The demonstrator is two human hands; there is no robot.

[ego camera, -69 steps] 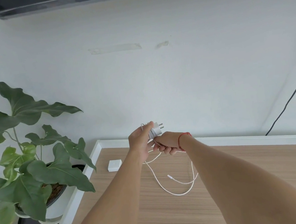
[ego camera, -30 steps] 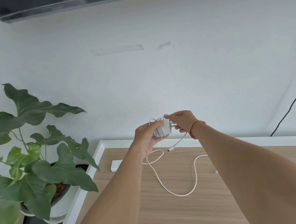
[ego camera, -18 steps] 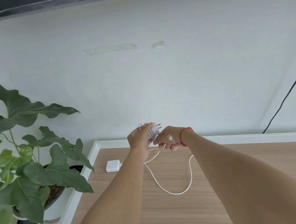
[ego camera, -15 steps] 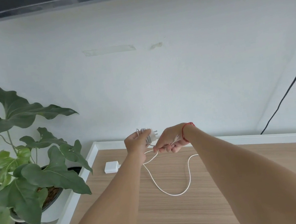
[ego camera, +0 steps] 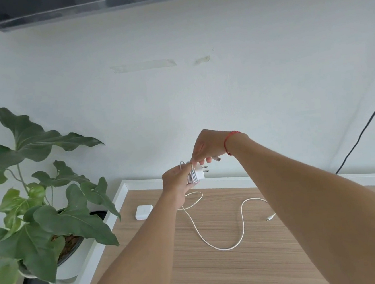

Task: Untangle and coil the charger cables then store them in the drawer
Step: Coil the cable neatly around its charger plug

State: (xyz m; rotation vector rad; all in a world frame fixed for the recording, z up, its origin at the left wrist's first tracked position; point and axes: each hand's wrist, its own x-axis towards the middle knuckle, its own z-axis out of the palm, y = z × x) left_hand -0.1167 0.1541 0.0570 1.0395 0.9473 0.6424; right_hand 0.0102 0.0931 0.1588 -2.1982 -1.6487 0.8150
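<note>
Two chargers, two cables: my left grip (ego camera: 177, 180) clasps the wound charger (ego camera: 200, 172), right grip (ego camera: 207, 145) pinches its cable (ego camera: 191, 175); spare charger (ego camera: 143, 212), loose cable (ego camera: 225, 248) on counter (ego camera: 219, 277).

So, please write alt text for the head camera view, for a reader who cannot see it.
The left hand holds a white plug-in charger wound with its thin white cable, whose end the right hand pinches. A loose white cable lies on the wooden table.
</note>
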